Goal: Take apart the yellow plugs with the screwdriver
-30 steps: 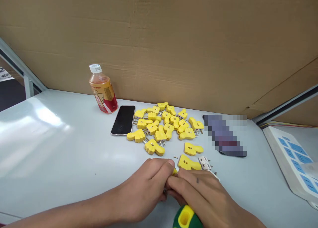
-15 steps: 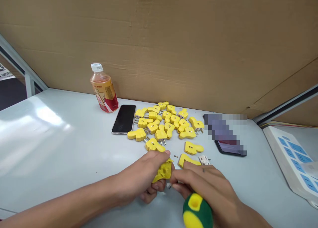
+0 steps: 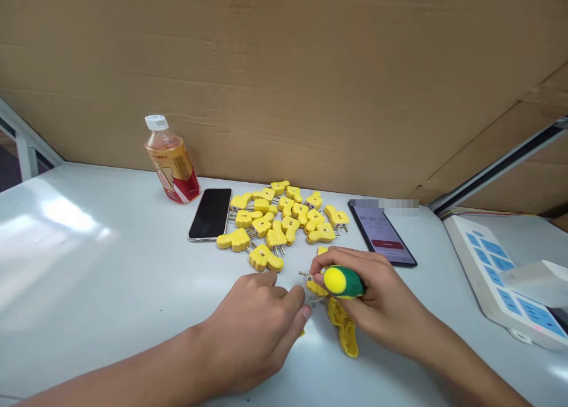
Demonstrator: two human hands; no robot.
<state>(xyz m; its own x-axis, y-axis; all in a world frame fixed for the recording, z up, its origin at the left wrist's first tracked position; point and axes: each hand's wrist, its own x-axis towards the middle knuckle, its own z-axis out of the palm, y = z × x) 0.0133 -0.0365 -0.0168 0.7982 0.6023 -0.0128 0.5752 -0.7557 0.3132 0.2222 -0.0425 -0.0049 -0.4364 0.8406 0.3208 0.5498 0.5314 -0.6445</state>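
My right hand (image 3: 377, 300) is wrapped round a screwdriver (image 3: 344, 281) with a green and yellow handle. Its thumb and index finger reach down by a small pale plug core (image 3: 309, 278) and a yellow plug shell (image 3: 317, 287), partly hidden. Below that hand an opened yellow plug shell (image 3: 342, 327) lies hollow side up. My left hand (image 3: 261, 333) is closed, fingers curled down near the table; a sliver of yellow shows beneath its thumb, and what it holds is hidden. Metal pins (image 3: 317, 303) show between the hands.
Several yellow hand-shaped plugs (image 3: 276, 235) are heaped ahead of my hands. A phone with dark screen (image 3: 210, 213), a drink bottle (image 3: 173, 167), a phone showing a timer (image 3: 381, 232) and a power strip (image 3: 506, 283) stand around them. Cardboard (image 3: 284, 87) walls the back.
My right hand has moved up and forward with the screwdriver, whose handle has swung round. The open shell seen in my left hand is out of that grip's view; an open shell now lies below my right hand.
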